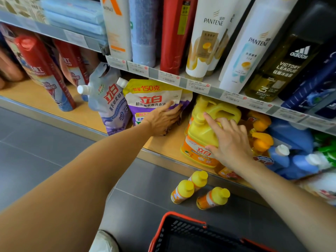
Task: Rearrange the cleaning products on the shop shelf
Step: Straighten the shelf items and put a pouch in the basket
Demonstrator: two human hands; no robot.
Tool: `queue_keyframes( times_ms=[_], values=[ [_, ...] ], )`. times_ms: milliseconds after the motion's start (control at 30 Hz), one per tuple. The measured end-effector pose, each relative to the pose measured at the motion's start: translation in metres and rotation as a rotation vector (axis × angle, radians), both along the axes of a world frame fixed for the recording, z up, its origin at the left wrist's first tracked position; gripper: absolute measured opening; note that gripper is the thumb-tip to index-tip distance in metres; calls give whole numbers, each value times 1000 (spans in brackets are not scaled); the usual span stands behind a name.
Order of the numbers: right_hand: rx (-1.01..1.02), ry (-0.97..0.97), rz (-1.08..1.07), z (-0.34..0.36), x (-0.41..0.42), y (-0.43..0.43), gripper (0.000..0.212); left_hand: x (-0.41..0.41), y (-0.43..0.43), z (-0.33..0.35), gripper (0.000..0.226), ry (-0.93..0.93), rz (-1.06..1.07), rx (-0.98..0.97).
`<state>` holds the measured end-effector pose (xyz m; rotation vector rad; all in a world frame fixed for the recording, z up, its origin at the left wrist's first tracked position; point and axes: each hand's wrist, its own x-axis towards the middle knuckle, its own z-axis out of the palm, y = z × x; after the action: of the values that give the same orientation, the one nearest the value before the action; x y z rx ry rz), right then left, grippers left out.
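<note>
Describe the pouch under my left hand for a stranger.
On the bottom wooden shelf, the pouch stands between a grey pouch and a big yellow jug, with the left hand on it. Only it has a yellow top over purple.

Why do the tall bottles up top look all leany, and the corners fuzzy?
Head view: the wide-angle lens bends the picture, so the Pantene bottles fan outward; head view, edges: the red spray cans smear, while the left hand and yellow jug look sharp.
</note>
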<state>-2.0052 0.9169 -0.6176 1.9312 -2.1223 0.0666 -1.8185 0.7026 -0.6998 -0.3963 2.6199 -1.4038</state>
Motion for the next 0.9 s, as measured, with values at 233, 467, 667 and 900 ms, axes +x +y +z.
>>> queue_keyframes(
  times_ms=[233, 467, 667, 900],
  values=[
    [15, 21, -3, 3, 2, 1, 111, 3, 3, -3, 63, -12, 47, -13],
    [17, 36, -10, 3, 5, 2, 110, 15, 7, 0, 55, 64, 42, 192],
    [28, 29, -37, 4, 9, 1, 110, 69, 34, 26, 45, 150, -126, 415],
    [5, -6, -92, 5, 17, -2, 108, 158, 62, 73, 26, 1104, 363, 451]
  ],
)
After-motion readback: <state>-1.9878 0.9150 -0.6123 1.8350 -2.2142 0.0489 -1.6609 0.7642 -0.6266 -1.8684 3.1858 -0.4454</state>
